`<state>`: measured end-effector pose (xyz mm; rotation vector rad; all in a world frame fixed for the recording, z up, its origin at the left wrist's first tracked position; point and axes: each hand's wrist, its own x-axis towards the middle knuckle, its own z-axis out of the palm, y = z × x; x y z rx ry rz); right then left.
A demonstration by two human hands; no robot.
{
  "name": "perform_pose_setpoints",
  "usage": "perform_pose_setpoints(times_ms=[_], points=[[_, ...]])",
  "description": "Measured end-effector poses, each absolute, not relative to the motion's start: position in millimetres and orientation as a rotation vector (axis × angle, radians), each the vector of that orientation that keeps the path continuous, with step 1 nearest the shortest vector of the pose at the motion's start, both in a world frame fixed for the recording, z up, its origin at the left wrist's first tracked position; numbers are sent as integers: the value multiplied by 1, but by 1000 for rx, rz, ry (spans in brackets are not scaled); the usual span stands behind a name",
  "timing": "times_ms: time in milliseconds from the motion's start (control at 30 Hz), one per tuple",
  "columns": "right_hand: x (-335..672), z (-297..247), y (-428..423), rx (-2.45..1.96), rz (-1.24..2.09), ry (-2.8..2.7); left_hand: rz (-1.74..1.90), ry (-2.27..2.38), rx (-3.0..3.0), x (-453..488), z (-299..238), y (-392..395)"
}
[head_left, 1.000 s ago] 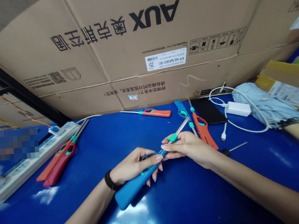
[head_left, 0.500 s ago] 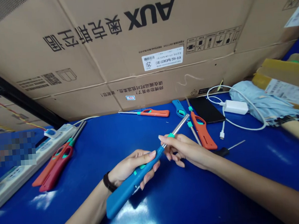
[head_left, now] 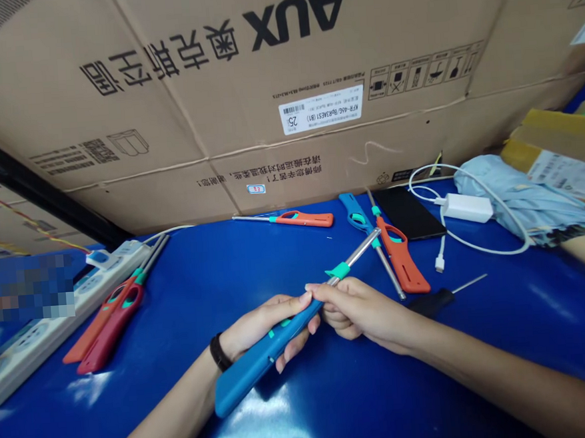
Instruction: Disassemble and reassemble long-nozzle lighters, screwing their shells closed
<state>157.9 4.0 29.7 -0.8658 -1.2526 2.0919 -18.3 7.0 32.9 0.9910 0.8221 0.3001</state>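
**Backdrop:** a cardboard carton (head_left: pixel 244 102) is stood behind the desk, its AUX print upside down.

**Desk:** a glossy blue desk (head_left: pixel 346 409) is occupied by a power strip (head_left: pixel 64 322), a red and an orange lighter (head_left: pixel 110 328) beside it, a black phone (head_left: pixel 406 212), a white charger (head_left: pixel 467 208) and a folded pale blue umbrella (head_left: pixel 526 199).

**Nearest items:** an orange lighter (head_left: pixel 400 258) is lying just beyond the right hand, and a blue-and-orange pair is set further back.

**Held item:** a blue long-nozzle lighter (head_left: pixel 262 358) is held above the desk, its steel nozzle (head_left: pixel 358 258) angled away.

**Left grip:** the left hand (head_left: pixel 265 331) is closed around the handle.

**Right grip:** the right hand (head_left: pixel 359 308) is clamped on the shaft just behind the teal collar (head_left: pixel 339 271).

**Risk:** the smooth handle could be dropped if either grip slips; the orange lighter could be knocked by the nozzle if swung.
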Motion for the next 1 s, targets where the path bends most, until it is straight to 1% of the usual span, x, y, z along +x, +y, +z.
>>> perform_pose_setpoints(times_ms=[100,200,367,433,533,667,1000], points=[[159,33,6,-889,2066,-1245,304,856,1024,-21,38,7],[166,38,14,-1008,1957,-1177,359,960,1176,-25,46,8],[175,38,26,-1248,1814,-1152,477,1166,1629,-26,53,5],[173,35,26,-1267,1786,-1187,562,1222,1855,-25,51,4],[170,28,24,-1258,1813,-1201,671,1190,2146,-26,47,3],[166,23,23,-1309,1838,-1194,678,1160,2293,-30,44,2],[162,23,19,-1419,1739,-1273,662,1263,2598,-24,42,-4]])
